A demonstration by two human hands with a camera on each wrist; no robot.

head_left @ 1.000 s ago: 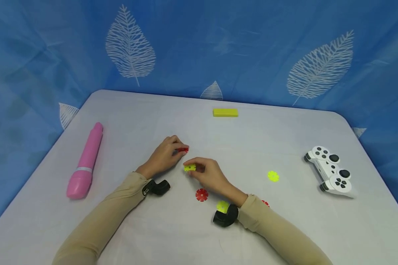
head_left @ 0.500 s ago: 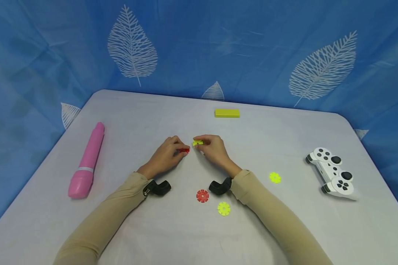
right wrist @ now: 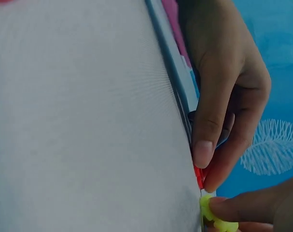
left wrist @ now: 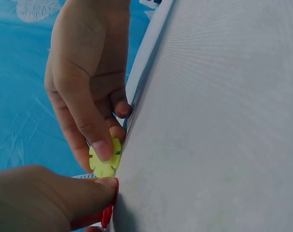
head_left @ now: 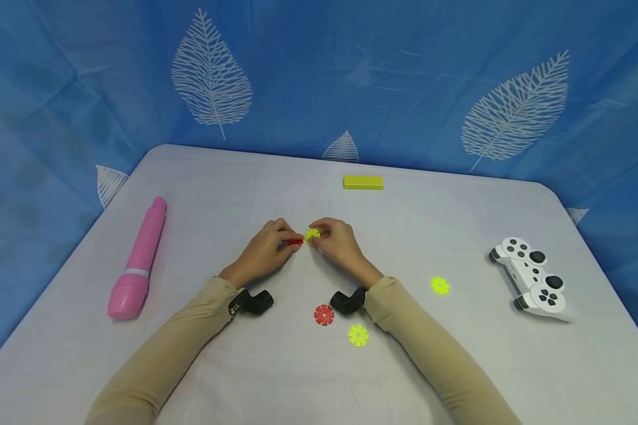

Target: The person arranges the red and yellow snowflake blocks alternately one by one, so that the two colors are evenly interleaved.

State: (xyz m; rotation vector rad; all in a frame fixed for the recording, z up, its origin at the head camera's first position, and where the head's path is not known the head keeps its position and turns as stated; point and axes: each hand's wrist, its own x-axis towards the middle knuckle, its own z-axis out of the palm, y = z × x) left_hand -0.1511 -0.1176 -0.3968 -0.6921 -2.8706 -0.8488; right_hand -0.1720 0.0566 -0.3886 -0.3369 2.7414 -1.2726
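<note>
In the head view my left hand (head_left: 266,247) pinches a red notched plastic disc (head_left: 296,241), seen nearly edge-on. My right hand (head_left: 341,247) holds a yellow notched disc (head_left: 312,234) between thumb and fingers, its face turned toward the head camera. The left wrist view has the yellow disc (left wrist: 104,162) upright, right by the edge of the red disc (left wrist: 108,212); whether they touch I cannot tell. Fingers cover much of the red disc. Nearer me on the table lie a loose red disc (head_left: 324,314) and a yellow one (head_left: 358,335).
Another yellow disc (head_left: 439,285) lies right of my right forearm. A white game controller (head_left: 531,276) is at the right, a pink microphone-shaped object (head_left: 138,260) at the left. Farther back sits a yellow block (head_left: 363,182) on the white-covered table (head_left: 234,378).
My right hand has moved away from me with the yellow disc, then slightly left to the red disc. The yellow disc has turned from edge-on to face-on. My left hand has stayed put.
</note>
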